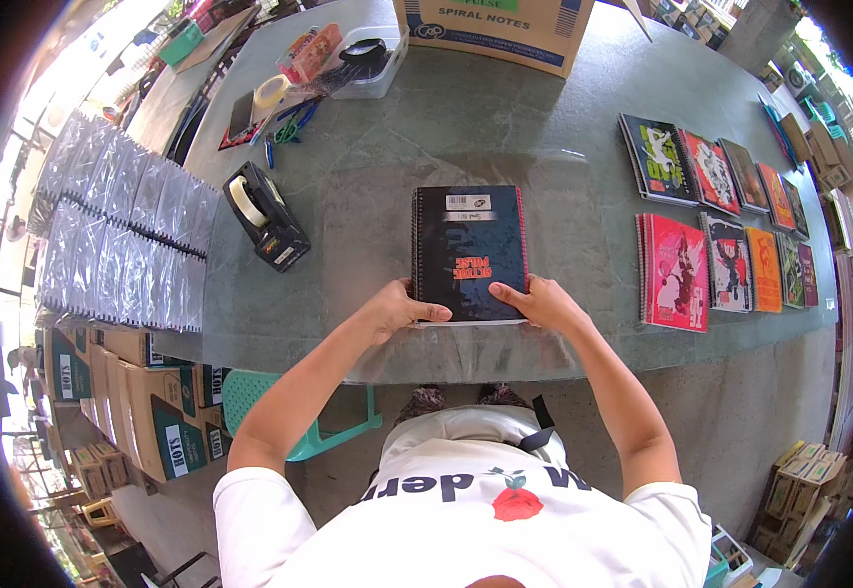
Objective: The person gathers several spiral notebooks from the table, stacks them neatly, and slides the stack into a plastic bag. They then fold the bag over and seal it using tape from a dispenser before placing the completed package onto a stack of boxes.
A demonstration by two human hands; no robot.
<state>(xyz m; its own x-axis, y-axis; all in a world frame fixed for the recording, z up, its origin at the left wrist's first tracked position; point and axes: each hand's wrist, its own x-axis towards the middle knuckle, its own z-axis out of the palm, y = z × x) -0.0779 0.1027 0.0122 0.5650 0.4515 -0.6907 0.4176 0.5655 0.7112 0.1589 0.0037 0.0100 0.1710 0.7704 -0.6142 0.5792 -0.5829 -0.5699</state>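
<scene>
1. The left hand (402, 309) grips the lower left corner of a black and dark blue, spiral-bound notebook (470, 245) with red lettering, thumb on the cover. The right hand (549, 304) grips the lower right, thumb also on top; the fingers beneath are mostly hidden. A red edge shows along the right side; whether a second notebook lies under it, I cannot tell.
2. The notebook is at the middle of the near half of the grey-green table (603, 372), over a clear, wrinkled plastic sheet (554, 196). Both hands hold only the near end, so the far end could swing or slip if one thumb eases. The slack sheet could crease or drag if the wire spiral catches it.
3. The black tape dispenser (284, 245) with a pale roll stands to the left; a sleeve or loose film could snag on its cutting end.
4. Left of that, clear plastic wrapping (103, 265) covers stacked spiral-bound books; the tall stacks could topple if knocked.
5. Farther off, a translucent white plastic tub (394, 78) holds black items, one ring-shaped. Beside it, a reddish-orange see-through container (311, 54) holds small things too blurred to name.
6. At the far edge stands a brown cardboard carton (490, 57) with blue printing; its contents are out of sight.
</scene>
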